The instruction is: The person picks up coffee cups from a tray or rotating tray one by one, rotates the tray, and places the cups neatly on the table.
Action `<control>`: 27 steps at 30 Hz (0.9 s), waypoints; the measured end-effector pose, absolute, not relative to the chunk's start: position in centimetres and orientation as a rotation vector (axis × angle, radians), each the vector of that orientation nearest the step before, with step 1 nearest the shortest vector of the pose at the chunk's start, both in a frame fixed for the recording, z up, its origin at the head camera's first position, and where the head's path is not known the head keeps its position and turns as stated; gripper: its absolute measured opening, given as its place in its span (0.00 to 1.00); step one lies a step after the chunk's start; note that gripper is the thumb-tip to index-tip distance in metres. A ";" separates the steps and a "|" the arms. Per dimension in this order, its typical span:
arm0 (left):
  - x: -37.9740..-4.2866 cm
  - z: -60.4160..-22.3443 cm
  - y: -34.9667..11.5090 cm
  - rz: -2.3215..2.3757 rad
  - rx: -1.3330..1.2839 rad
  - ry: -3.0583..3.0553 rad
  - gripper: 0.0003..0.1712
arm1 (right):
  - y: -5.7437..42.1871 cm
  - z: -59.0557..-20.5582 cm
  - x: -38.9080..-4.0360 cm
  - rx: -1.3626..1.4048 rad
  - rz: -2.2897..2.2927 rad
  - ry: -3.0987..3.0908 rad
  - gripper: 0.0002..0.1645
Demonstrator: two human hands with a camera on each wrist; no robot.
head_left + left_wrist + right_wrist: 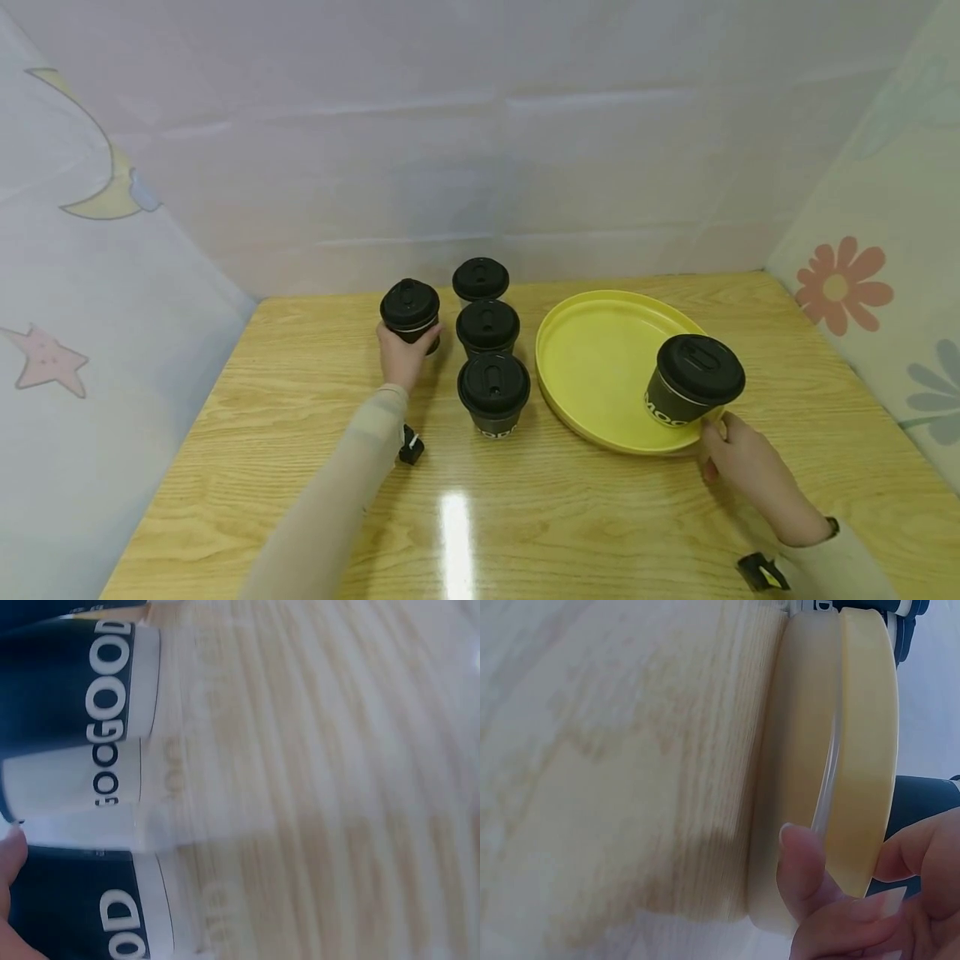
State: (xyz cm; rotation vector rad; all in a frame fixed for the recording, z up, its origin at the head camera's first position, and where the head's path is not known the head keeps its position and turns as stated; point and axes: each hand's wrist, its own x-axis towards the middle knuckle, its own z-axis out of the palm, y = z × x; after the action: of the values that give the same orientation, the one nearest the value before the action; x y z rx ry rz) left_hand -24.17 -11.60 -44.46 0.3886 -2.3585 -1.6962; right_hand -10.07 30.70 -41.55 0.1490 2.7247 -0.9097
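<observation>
My left hand (402,354) grips a dark takeaway coffee cup (408,310) with a black lid, at the back left of the table. In the left wrist view, its thumb and a finger show beside the lower cup (71,900). At the right, my right hand (746,462) pinches the near-right rim of a round yellow tray (592,367). Fingers (802,862) lie on the tray's outer side in the right wrist view. Inside that rim, close to the right hand, another lidded coffee cup (693,379) stands on the tray.
Between the left hand and the tray, three lidded cups stand in a column: back (480,281), middle (488,325) and front (493,392). The wooden table (300,433) meets a pale wall covering (360,192) behind and at both sides.
</observation>
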 end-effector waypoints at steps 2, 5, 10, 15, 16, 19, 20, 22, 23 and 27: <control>-24.2 -44.4 -12.0 -1.713 0.356 -2.387 0.55 | 30.7 -41.5 -10.2 0.151 -0.898 2.726 0.24; -23.9 -44.1 -12.4 -1.731 0.325 -2.442 0.54 | 30.7 -41.5 -10.3 0.149 -0.890 2.727 0.24; -23.5 -43.9 -12.5 -1.728 0.331 -2.505 0.59 | 30.8 -41.6 -10.3 0.145 -0.898 2.724 0.24; -24.0 -43.8 -11.8 -1.735 0.307 -2.379 0.64 | 30.8 -41.8 -10.2 0.146 -0.901 2.723 0.24; -24.1 -43.8 -11.6 -1.735 0.309 -2.358 0.64 | 30.8 -41.8 -10.2 0.149 -0.902 2.721 0.24; -24.4 -44.0 -11.2 -1.733 0.339 -2.318 0.64 | 30.8 -41.8 -10.1 0.156 -0.905 2.712 0.24; -24.5 -44.1 -11.1 -1.732 0.357 -2.309 0.63 | 30.8 -41.8 -10.1 0.159 -0.907 2.711 0.25; -24.6 -44.2 -10.9 -1.731 0.401 -2.290 0.64 | 30.8 -41.8 -10.1 0.162 -0.911 2.711 0.25; -24.6 -44.3 -10.9 -1.730 0.416 -2.283 0.63 | 30.8 -41.8 -10.1 0.163 -0.912 2.708 0.26; -24.7 -44.2 -10.9 -1.740 0.423 -2.265 0.60 | 30.8 -41.7 -10.2 0.165 -0.904 2.712 0.26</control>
State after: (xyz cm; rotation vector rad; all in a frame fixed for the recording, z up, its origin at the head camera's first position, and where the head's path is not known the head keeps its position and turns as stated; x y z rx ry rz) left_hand -24.68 -10.86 -44.23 0.4226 -2.2649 -1.7403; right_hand -10.22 30.84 -41.67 0.1648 2.7122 -0.9039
